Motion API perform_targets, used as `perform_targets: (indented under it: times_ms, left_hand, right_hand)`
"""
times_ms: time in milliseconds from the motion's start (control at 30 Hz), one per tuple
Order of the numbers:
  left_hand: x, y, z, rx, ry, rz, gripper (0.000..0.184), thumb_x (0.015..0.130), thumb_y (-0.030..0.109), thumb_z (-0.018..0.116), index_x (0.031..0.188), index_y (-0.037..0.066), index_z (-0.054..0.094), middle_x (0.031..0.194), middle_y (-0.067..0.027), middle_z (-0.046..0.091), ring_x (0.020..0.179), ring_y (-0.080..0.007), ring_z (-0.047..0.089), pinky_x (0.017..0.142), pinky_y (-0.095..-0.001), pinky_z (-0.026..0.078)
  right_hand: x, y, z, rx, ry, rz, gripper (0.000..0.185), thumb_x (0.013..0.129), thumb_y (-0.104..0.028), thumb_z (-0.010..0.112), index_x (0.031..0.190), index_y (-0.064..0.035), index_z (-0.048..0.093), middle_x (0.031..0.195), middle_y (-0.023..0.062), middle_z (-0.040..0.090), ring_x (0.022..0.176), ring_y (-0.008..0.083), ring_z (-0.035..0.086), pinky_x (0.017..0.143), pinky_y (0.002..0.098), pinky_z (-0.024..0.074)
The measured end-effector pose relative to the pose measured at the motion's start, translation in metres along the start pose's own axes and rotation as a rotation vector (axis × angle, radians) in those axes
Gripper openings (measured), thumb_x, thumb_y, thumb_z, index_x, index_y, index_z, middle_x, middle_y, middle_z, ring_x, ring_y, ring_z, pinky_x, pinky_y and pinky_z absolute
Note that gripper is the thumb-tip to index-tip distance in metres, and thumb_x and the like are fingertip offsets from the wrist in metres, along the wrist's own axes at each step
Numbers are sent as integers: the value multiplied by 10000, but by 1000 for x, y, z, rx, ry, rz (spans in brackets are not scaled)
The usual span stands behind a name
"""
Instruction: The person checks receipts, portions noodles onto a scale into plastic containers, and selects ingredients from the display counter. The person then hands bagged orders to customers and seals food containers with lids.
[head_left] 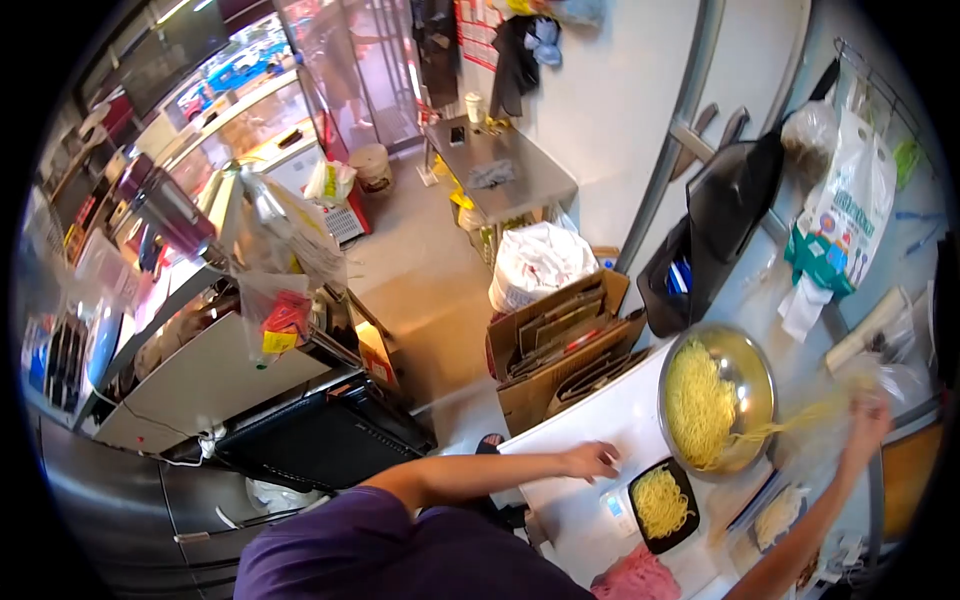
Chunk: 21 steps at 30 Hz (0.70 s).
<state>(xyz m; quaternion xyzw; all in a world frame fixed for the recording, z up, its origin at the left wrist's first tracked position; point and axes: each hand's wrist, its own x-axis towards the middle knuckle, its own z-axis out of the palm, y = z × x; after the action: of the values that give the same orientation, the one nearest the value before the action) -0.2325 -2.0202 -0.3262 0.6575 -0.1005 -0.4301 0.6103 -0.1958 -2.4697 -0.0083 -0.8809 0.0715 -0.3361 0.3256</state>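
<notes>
Noodles [700, 405] filled much of a round metal bowl [755, 375] on the white counter [585, 425], and a loose bunch trailed over its rim to the right hand [870, 418], whose blurred fingers were closed on the strands. The left hand [593, 461] hovered near a black tray [690, 520], fingers loosely bent and holding nothing. A smaller tangled portion lay in that tray, apart from both hands. All the strands looked thin, pale yellow and curly.
</notes>
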Motion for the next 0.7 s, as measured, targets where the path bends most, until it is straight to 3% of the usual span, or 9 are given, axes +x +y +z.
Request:
perform_targets:
  times_ms: [67,133,233,400,467,533,600,667,700]
  left_hand:
    - [34,16,41,9,-21,-83,629,752,274,777,1269,26,518,1109,-178,591,932,-268,636,658,-360,608]
    - [59,20,63,58,-41,-157,577,734,200,761,1225,16,520,1066,-163,594,875,-281,650,557,-389,605]
    - [76,16,71,65,46,-189,447,733,134,725,1138,10,579,1015,-172,623,795,-328,683,487,-412,604]
    - [93,-5,57,-119,-112,-166,238,681,17,686,888,-88,632,809,-198,624,607,-322,667,453,-404,568]
    - [80,-8,44,-167,-123,-120,219,662,5,685,841,-107,627,723,-176,608,535,-290,644,447,-378,547]
    - [67,-15,19,-252,-194,-117,199,673,14,690,835,-87,637,737,-139,616,547,-255,646,465,-350,547]
    - [27,-5,-26,-352,-228,-155,186,687,14,687,850,-62,641,761,-103,626,600,-202,647,504,-318,556]
    - [-23,1,-82,-502,-232,-163,234,709,30,698,920,-48,634,772,-67,613,652,-168,638,545,-299,566]
    - [-48,-3,-110,-562,-162,-181,215,725,31,697,920,-24,625,774,-53,602,661,-158,631,559,-296,572]
  right_hand:
    - [-23,-15,73,-90,-233,75,323,857,-108,635,1147,32,612,1001,89,624,868,177,561,797,312,462]
    - [-47,40,136,-303,-605,122,450,809,-249,736,1142,31,618,1050,157,638,965,272,597,886,389,473]
    - [-105,125,190,-344,-716,-162,477,759,-196,776,1140,41,611,1104,216,632,1012,368,598,922,433,464]
    - [-143,39,155,-92,-336,-92,370,824,-73,684,1177,17,617,1134,215,627,1021,340,603,898,400,481]
    - [-159,-6,115,-111,-409,151,371,894,-108,630,1241,12,585,1184,158,620,1049,271,593,881,374,485]
    - [-183,-21,100,162,-248,210,265,913,-99,605,1154,9,624,1100,86,639,989,190,604,847,333,497]
    - [-202,-71,91,299,-113,319,201,964,-51,564,1113,66,632,1187,263,609,1121,347,567,963,466,508]
    - [-206,-140,108,-98,-110,355,241,919,-85,651,1077,95,628,1092,221,665,984,266,640,917,357,524]
    - [-212,-142,125,-39,-110,380,250,912,-81,660,1093,90,633,1092,206,671,966,254,644,899,344,525]
